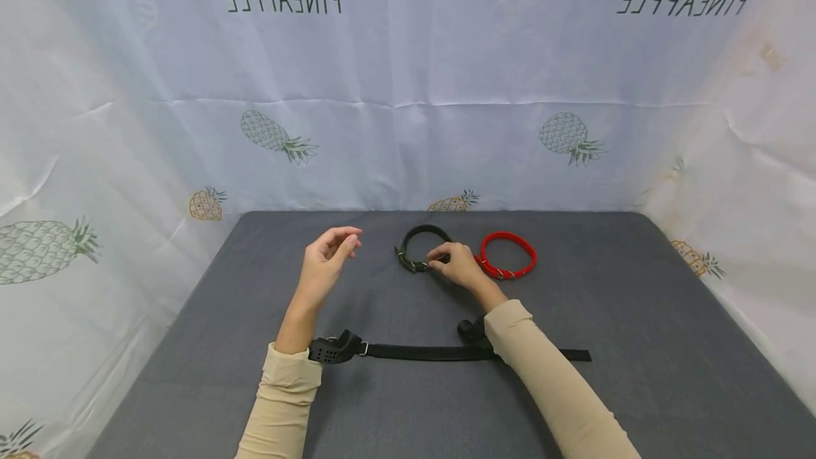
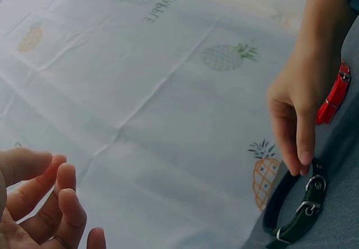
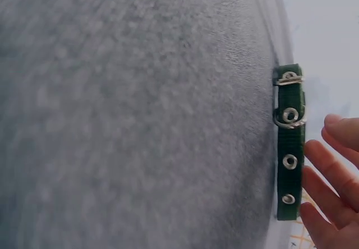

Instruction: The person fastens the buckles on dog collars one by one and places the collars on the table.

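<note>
A dark green buckled collar [image 1: 404, 261] lies in a ring near the back of the table, with metal eyelets and fittings on its band [image 3: 289, 139]. My right hand [image 1: 457, 265] is at the collar's right side, its fingertips right at the band's edge. In the right wrist view, the fingers [image 3: 328, 201] look loose and spread beside it. My left hand [image 1: 321, 266] is raised over the table to the left of the collar, fingers loosely bent and holding nothing. A red buckled collar [image 1: 504, 275] lies just right of my right hand.
A long black strap [image 1: 427, 353] with a metal ring crosses the table in front, partly under my right forearm. Beside my left wrist is a black perforated piece [image 1: 334, 348]; a rounded black piece [image 1: 470, 331] shows by the right cuff. A pineapple-print curtain [image 1: 408, 55] stands behind.
</note>
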Available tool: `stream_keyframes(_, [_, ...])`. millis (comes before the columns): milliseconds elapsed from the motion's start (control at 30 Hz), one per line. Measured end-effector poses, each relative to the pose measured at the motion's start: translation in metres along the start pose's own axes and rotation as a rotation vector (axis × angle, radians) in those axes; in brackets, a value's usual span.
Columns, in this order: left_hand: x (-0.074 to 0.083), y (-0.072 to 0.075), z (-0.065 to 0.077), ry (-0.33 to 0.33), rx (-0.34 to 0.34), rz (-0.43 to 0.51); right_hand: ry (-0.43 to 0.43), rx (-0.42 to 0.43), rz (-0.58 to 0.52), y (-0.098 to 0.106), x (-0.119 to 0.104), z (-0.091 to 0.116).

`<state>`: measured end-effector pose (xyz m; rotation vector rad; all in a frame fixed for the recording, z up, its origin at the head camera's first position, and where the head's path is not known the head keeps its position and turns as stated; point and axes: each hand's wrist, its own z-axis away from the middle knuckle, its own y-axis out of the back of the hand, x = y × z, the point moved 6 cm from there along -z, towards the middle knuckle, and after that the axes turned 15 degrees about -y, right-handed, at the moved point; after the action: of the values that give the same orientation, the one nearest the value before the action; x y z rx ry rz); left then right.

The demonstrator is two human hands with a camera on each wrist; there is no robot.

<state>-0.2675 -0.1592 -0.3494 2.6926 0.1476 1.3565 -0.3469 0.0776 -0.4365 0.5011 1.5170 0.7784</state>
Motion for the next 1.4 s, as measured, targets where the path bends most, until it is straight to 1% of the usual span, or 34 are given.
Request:
stream_keyframes(100, [0.001, -0.001, -0.002, -0.009, -0.010, -0.003, 0.008, -0.003, -0.041, 0.009, 0.001, 0.005])
stream_keyframes(233, [-0.002, -0.001, -0.002, 0.011, -0.030, -0.019, 0.017, -0.035, -0.075, 0.019, 0.000, 0.013])
stream_keyframes(433, [-0.006, -0.002, -0.002, 0.052, -0.112, -0.051, 0.019, -0.096, -0.094, 0.035, 0.000, 0.027])
stream_keyframes(567, [-0.006, -0.002, -0.002, 0.039, -0.170, -0.087, 0.029, -0.132, -0.102, 0.049, -0.001, 0.039])
stream_keyframes(700, [-0.009, -0.001, 0.001, 0.044, -0.224, -0.116, 0.030, -0.163, -0.115, 0.062, 0.006, 0.054])
stream_keyframes(867, [-0.016, 0.005, 0.008, 0.084, -0.292, -0.158, 0.009, -0.180, -0.122, 0.076, 0.026, 0.071])
stream_keyframes(1067, [-0.029, 0.016, 0.024, 0.134, -0.381, -0.204, -0.040, -0.168, -0.134, 0.092, 0.058, 0.091])
stream_keyframes(1200, [-0.036, 0.019, 0.033, 0.138, -0.438, -0.218, -0.065, -0.149, -0.141, 0.104, 0.078, 0.110])
stream_keyframes(1400, [-0.044, 0.024, 0.050, 0.153, -0.519, -0.212, -0.095, -0.103, -0.120, 0.120, 0.111, 0.139])
